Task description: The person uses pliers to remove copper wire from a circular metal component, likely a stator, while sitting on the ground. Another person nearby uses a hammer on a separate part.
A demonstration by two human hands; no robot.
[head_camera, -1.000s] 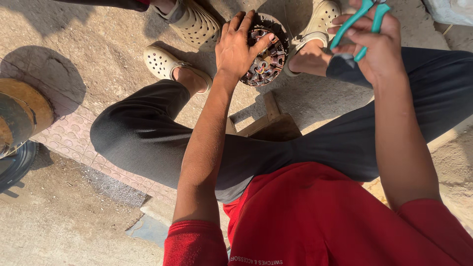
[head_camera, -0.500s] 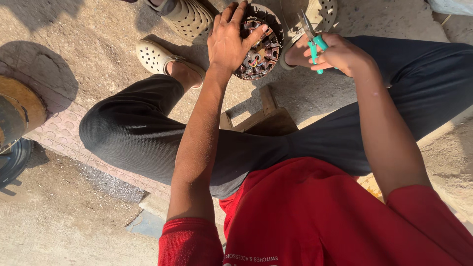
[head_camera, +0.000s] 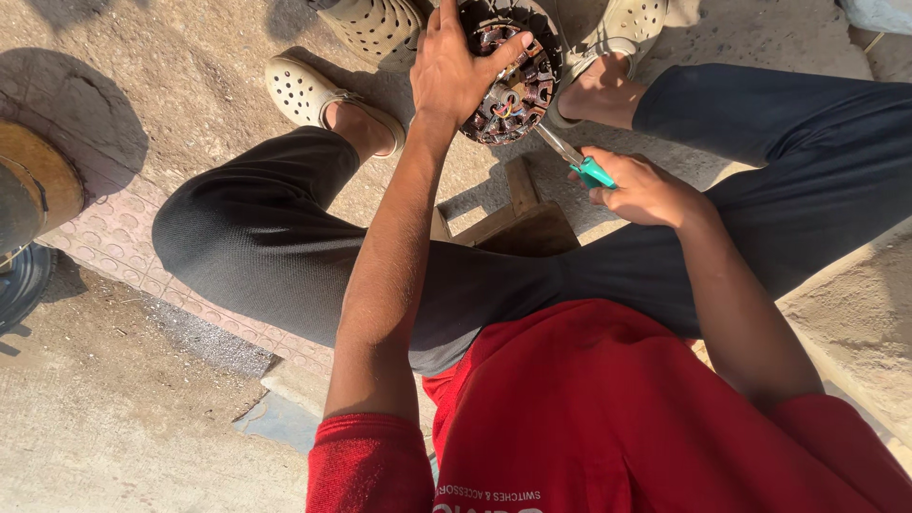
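My left hand (head_camera: 459, 66) grips the rim of a round motor stator (head_camera: 518, 90) with copper windings and coloured wires at its centre, held on edge between my feet. My right hand (head_camera: 641, 190) holds green-handled pliers (head_camera: 579, 163); their metal jaws point up toward the stator's lower edge. I sit with knees spread, in dark trousers and a red shirt.
A small wooden stool (head_camera: 513, 214) is under me. My feet wear beige perforated clogs (head_camera: 309, 90). Another clog (head_camera: 375, 24) lies at the top. A round wooden and metal object (head_camera: 33, 204) sits at the left on the concrete ground.
My right hand has come down from beside the stator to below it, bringing the pliers with their jaws up to its lower edge. My left hand keeps its grip on the stator.
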